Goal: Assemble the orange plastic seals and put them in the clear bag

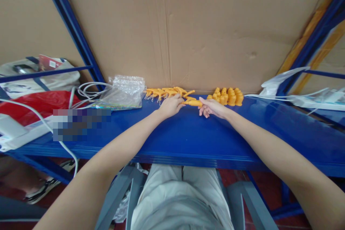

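A long orange plastic piece [193, 103] lies between both hands on the blue shelf top [188, 136]. My left hand [171, 106] pinches its left end with closed fingers. At the other end, my right hand [213, 107] grips the same piece. Behind my left hand lies a row of orange pieces with small metal springs [165, 92]. A cluster of short, upright orange parts [228, 96] stands just behind my right hand.
A clear plastic bag [122, 91] lies at the back left, beside coiled white cables [86, 91]. A red bag [35, 104] and white device sit far left. White plastic wrap and cables [296, 95] lie at right. A cardboard sheet [188, 28] backs the shelf.
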{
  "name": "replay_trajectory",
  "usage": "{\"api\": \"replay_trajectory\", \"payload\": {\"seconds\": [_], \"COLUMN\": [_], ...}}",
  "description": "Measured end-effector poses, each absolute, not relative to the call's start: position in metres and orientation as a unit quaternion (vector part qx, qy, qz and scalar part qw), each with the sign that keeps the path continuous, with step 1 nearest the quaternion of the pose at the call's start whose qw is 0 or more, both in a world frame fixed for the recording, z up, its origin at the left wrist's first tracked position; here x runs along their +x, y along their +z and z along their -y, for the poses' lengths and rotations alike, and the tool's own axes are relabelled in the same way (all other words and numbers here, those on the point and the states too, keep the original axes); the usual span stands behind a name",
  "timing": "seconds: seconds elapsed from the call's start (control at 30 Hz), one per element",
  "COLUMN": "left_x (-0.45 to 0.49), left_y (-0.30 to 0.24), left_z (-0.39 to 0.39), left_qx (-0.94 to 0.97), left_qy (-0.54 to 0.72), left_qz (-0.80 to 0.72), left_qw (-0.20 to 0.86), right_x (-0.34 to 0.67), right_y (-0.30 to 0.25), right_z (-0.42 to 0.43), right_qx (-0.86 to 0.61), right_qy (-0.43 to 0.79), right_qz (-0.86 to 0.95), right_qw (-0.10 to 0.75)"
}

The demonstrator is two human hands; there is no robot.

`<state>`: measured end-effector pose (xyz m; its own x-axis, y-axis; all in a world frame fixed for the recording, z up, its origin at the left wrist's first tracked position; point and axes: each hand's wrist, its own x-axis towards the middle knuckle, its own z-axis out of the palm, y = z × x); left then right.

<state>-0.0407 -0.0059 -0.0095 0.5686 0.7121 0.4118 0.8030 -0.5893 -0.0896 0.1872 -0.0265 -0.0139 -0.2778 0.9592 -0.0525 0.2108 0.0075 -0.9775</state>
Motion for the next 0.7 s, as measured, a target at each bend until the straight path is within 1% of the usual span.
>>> {"api": "replay_trajectory", "payload": {"seconds": [0.17, 0.27, 0.33, 0.47, 0.7], "left_x": [-0.039, -0.039, -0.040, -0.042, -0.044], "left_y": [-0.006, -0.007, -0.008, -0.010, -0.011], "left_z": [0.008, 0.005, 0.003, -0.001, -0.002], "left_qx": [-0.876, -0.873, -0.872, -0.876, -0.885], "left_qy": [-0.180, -0.179, -0.178, -0.174, -0.199], "left_qz": [0.427, 0.436, 0.440, 0.433, 0.404], "left_qw": [0.135, 0.125, 0.122, 0.121, 0.118], "right_x": [0.182, 0.182, 0.184, 0.190, 0.183], "right_y": [-0.015, -0.012, -0.011, -0.012, -0.012], "right_z": [0.023, 0.023, 0.025, 0.028, 0.030], "right_qx": [-0.520, -0.534, -0.520, -0.460, -0.482], "right_qy": [0.489, 0.503, 0.527, 0.535, 0.523], "right_qz": [0.598, 0.586, 0.582, 0.608, 0.596], "right_qw": [0.365, 0.344, 0.337, 0.364, 0.373]}}
